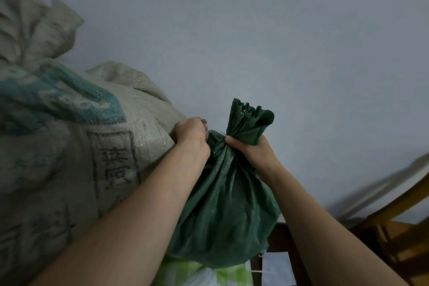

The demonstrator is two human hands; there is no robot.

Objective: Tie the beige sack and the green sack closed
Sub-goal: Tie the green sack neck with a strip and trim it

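You're clamping the gathered neck of the green sack [222,206] in your right hand [251,150], with the bunched top sticking up above your fist. Your left hand [191,133] is clenched just beside the neck, probably pulling a tie, but I can't actually see one. The beige sack [69,134] is sitting right against it on the left, top already bunched. If you're easing that right grip before cinching, the neck's probably fanning back open.

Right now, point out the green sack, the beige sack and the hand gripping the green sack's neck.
green sack [228,211], head view, on its bulging body.
beige sack [69,146], head view, on its printed side.
right hand [253,150], head view, on its middle.
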